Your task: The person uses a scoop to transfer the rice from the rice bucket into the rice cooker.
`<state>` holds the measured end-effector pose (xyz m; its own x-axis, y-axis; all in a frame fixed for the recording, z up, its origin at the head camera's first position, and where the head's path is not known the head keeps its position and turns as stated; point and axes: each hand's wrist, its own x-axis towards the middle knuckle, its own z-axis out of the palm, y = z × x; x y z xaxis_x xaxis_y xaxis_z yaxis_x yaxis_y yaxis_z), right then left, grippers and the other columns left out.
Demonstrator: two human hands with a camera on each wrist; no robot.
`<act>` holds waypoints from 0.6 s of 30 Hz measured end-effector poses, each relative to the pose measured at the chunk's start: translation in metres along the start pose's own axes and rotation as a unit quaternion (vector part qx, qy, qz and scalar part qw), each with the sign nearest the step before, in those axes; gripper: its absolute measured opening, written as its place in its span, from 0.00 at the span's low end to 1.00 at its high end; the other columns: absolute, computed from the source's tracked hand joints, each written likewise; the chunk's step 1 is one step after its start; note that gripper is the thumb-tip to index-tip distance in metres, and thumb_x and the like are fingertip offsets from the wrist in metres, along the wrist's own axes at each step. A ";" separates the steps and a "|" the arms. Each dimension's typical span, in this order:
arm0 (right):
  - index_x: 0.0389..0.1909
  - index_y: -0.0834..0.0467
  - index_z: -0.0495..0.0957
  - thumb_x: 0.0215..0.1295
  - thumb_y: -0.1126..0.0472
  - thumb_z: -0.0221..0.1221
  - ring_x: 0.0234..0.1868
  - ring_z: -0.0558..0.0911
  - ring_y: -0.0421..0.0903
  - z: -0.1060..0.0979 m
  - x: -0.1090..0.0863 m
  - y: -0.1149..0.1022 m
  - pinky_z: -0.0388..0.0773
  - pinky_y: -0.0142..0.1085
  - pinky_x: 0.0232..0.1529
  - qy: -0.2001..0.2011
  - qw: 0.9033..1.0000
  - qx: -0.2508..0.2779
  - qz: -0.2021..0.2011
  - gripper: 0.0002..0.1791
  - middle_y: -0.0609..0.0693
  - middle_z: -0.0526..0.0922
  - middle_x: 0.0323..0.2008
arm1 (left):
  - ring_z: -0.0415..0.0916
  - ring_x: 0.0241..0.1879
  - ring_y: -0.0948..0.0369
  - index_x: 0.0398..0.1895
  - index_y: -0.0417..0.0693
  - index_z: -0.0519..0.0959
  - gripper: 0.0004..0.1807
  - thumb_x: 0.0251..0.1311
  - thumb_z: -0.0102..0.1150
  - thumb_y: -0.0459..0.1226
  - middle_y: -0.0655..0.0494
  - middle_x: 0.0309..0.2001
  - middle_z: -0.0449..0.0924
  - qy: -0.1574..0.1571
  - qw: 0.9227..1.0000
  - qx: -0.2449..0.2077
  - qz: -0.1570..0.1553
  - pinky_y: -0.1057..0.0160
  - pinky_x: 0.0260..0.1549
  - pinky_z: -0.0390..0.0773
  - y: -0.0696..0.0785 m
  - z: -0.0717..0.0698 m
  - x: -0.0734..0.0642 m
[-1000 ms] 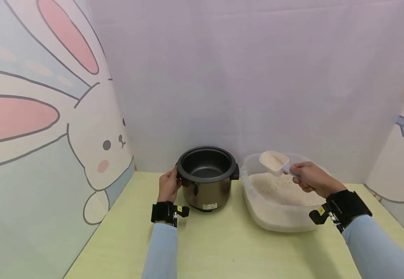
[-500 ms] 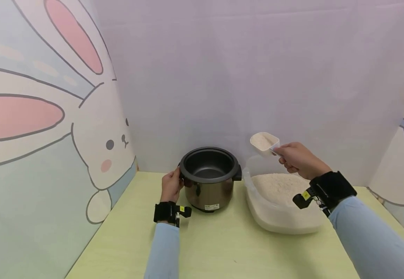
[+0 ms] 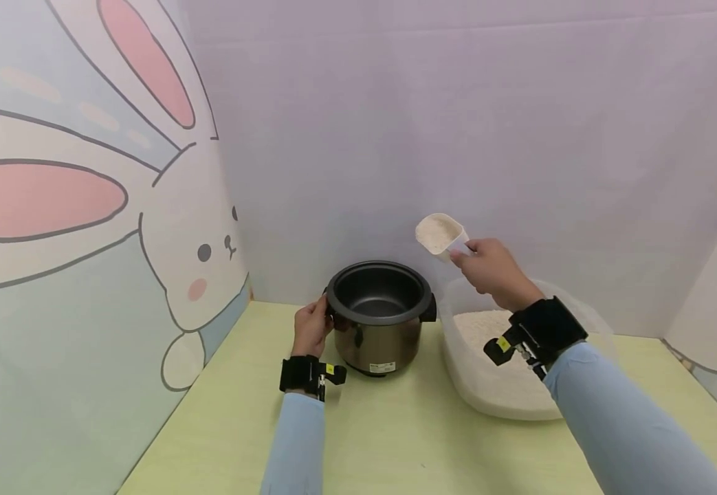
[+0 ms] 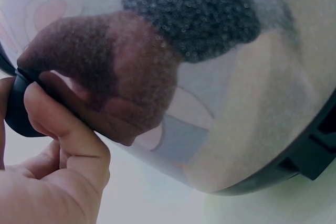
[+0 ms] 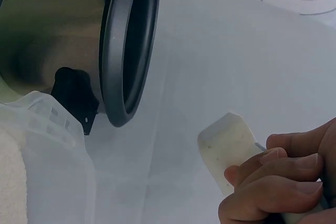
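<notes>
A dark rice cooker point(image 3: 378, 344) with a shiny brown body and a black inside stands on the table, its top uncovered. My left hand point(image 3: 311, 328) grips its left side handle; in the left wrist view that black handle point(image 4: 22, 103) lies between thumb and fingers. With my right hand point(image 3: 493, 273) I hold a white scoop point(image 3: 441, 235) by its handle, raised above and to the right of the cooker. Rice point(image 3: 436, 234) fills the scoop. In the right wrist view the fingers wrap the handle, and the scoop point(image 5: 227, 148) shows from its underside.
Right of the cooker stands a translucent tub point(image 3: 466, 385) holding a heap of rice point(image 3: 480, 328); my right forearm passes over it. A pale wall point(image 3: 333, 137) rises close behind both. The left wall carries a rabbit picture point(image 3: 191, 227). Pale yellow-green table point(image 3: 395, 440) lies in front.
My right hand has carried the full scoop up and left, from over the tub toward the cooker. The left hand keeps its grip on the handle. The head view has shifted slightly.
</notes>
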<state>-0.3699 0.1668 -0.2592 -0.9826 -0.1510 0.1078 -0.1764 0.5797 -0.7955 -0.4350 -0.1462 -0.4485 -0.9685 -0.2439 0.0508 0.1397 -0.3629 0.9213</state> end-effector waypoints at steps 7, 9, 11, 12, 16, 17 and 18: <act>0.71 0.74 0.62 0.82 0.54 0.48 0.44 0.76 0.54 0.014 0.006 -0.004 0.72 0.44 0.42 0.017 0.998 -0.052 -0.029 0.30 0.68 0.77 0.53 | 0.60 0.18 0.66 0.18 0.47 0.73 0.23 0.74 0.60 0.44 0.60 0.18 0.62 -0.003 1.000 -0.003 -0.005 0.69 0.22 0.66 0.001 0.002 -0.001; 0.71 0.74 0.63 0.82 0.55 0.48 0.46 0.75 0.55 0.017 0.006 -0.004 0.71 0.44 0.44 0.023 0.997 -0.061 -0.040 0.30 0.69 0.75 0.57 | 0.61 0.19 0.66 0.19 0.47 0.75 0.22 0.74 0.60 0.44 0.60 0.21 0.65 -0.001 1.000 0.001 -0.004 0.69 0.22 0.67 0.002 0.003 -0.002; 0.63 0.74 0.70 0.82 0.55 0.47 0.37 0.73 0.53 0.019 0.006 -0.005 0.69 0.43 0.38 0.029 0.995 -0.073 -0.053 0.25 0.66 0.77 0.44 | 0.62 0.20 0.66 0.21 0.46 0.76 0.21 0.74 0.60 0.45 0.59 0.23 0.66 0.000 1.000 0.005 -0.004 0.70 0.22 0.68 0.003 0.004 -0.002; 0.57 0.72 0.73 0.82 0.56 0.47 0.33 0.71 0.52 0.020 0.006 -0.005 0.67 0.42 0.35 0.033 0.994 -0.081 -0.062 0.21 0.63 0.75 0.37 | 0.63 0.20 0.66 0.21 0.46 0.77 0.21 0.73 0.60 0.45 0.59 0.24 0.67 0.001 1.000 0.007 -0.003 0.70 0.22 0.68 0.003 0.004 -0.002; 0.37 0.65 0.72 0.81 0.58 0.47 0.24 0.64 0.48 0.024 0.007 -0.005 0.62 0.41 0.30 0.052 0.987 -0.121 -0.088 0.15 0.53 0.64 0.24 | 0.62 0.18 0.66 0.22 0.46 0.77 0.20 0.74 0.60 0.44 0.58 0.22 0.66 0.004 1.000 0.006 -0.004 0.69 0.22 0.68 0.002 0.005 -0.001; 0.35 0.64 0.71 0.81 0.59 0.47 0.24 0.64 0.48 0.025 0.007 -0.005 0.62 0.41 0.31 0.056 0.986 -0.130 -0.092 0.15 0.52 0.64 0.23 | 0.62 0.18 0.66 0.22 0.45 0.76 0.20 0.74 0.60 0.44 0.59 0.22 0.65 0.005 1.000 0.005 -0.004 0.69 0.22 0.68 0.002 0.005 -0.001; 0.36 0.64 0.72 0.81 0.59 0.47 0.24 0.65 0.48 0.026 0.007 -0.005 0.63 0.41 0.31 0.059 0.984 -0.136 -0.095 0.14 0.53 0.65 0.24 | 0.62 0.18 0.66 0.22 0.45 0.77 0.20 0.74 0.60 0.44 0.59 0.21 0.65 0.005 1.000 0.003 -0.003 0.69 0.22 0.68 0.001 0.005 -0.001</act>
<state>-0.3747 0.1423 -0.2696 -0.9276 -0.1924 0.3202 -0.3503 0.7458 -0.5667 -0.4346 -0.1418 -0.4453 -0.9671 -0.2510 0.0409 0.1324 -0.3595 0.9237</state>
